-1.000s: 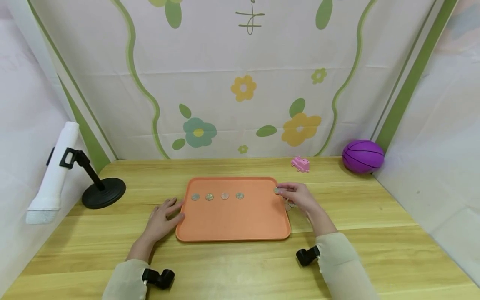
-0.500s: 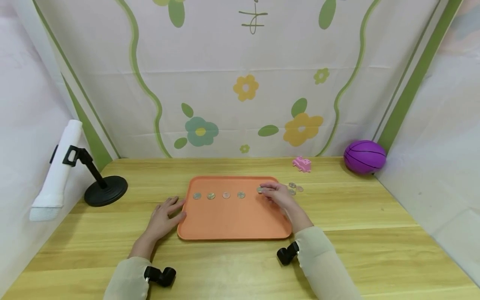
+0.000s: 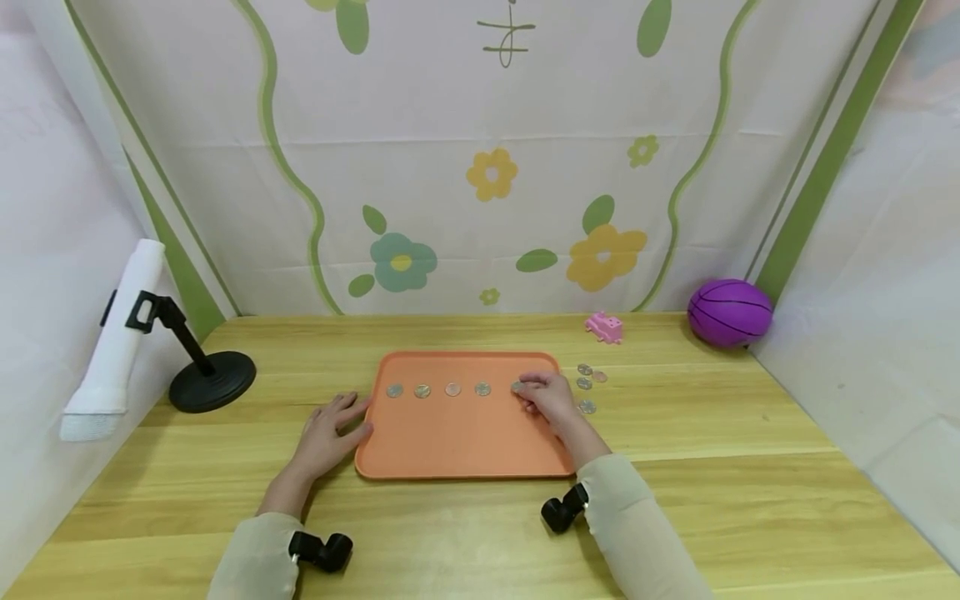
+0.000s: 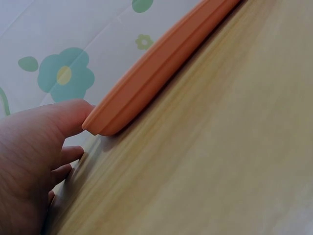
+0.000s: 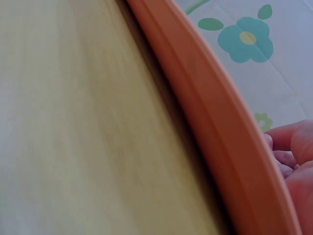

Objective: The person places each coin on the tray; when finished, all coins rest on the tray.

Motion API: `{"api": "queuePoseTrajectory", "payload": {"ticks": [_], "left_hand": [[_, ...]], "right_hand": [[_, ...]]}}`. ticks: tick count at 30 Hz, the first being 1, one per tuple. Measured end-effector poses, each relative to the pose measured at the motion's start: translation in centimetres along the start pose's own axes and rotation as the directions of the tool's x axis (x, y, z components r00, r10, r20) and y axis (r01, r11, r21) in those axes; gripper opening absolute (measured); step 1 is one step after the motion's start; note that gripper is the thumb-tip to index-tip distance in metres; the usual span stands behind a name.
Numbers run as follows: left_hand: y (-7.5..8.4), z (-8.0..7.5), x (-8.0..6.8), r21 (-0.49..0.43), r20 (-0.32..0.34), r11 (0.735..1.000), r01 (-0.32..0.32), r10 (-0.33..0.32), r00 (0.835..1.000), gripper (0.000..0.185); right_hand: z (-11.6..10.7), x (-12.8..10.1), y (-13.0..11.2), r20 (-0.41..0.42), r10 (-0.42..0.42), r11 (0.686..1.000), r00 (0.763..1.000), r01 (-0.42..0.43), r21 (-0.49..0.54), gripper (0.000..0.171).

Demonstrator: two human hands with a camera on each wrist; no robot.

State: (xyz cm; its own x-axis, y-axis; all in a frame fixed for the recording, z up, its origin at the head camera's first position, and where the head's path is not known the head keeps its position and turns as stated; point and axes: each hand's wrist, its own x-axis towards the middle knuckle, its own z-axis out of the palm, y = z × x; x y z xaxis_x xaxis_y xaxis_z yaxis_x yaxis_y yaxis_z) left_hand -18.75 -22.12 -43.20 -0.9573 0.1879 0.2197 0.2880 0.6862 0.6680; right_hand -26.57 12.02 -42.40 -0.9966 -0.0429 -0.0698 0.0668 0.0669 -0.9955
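Four coins (image 3: 438, 390) sit in a row along the far part of the tray (image 3: 465, 446), and a fifth coin (image 3: 517, 387) is at the right end of that row, pinched in the right hand (image 3: 551, 398) with fingers curled close. Four more coins (image 3: 587, 385) wait on the table (image 3: 750, 500) just right of the tray. The left hand (image 3: 326, 433) lies relaxed, thumb touching the tray's left rim.

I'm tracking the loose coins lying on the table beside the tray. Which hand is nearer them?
Right. The right hand is over the tray's right end, beside the loose coins; the left hand touches its left edge.
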Motion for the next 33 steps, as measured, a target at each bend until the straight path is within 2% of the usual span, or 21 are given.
{"api": "queuePoseTrajectory", "payload": {"ticks": [2, 9, 16, 25, 33], "left_hand": [[0.0, 0.0, 0.0, 0.001, 0.000, 1.000, -0.001, 0.001, 1.000, 0.049], [-0.1, 0.1, 0.0, 0.000, -0.001, 1.000, -0.008, 0.008, 1.000, 0.048], [-0.1, 0.1, 0.0, 0.007, -0.003, 1.000, -0.005, 0.005, 1.000, 0.049], [0.0, 0.0, -0.1, -0.001, 0.002, 1.000, 0.001, -0.001, 1.000, 0.049], [0.0, 0.0, 0.0, 0.003, 0.001, 1.000, 0.002, -0.002, 1.000, 0.049]], "right_hand": [[0.1, -0.1, 0.0, -0.005, -0.009, 1.000, 1.000, 0.009, -0.011, 0.027], [0.4, 0.0, -0.3, -0.058, 0.061, 0.994, 0.996, -0.066, -0.091, 0.025], [0.4, 0.1, -0.2, -0.050, 0.047, 0.987, 0.998, -0.054, -0.151, 0.026], [-0.5, -0.3, -1.5, -0.023, 0.050, 0.997, 0.998, -0.051, -0.054, 0.028], [-3.0, -1.3, -3.7, 0.029, 0.033, 0.998, 0.999, -0.031, -0.060, 0.036]]}}
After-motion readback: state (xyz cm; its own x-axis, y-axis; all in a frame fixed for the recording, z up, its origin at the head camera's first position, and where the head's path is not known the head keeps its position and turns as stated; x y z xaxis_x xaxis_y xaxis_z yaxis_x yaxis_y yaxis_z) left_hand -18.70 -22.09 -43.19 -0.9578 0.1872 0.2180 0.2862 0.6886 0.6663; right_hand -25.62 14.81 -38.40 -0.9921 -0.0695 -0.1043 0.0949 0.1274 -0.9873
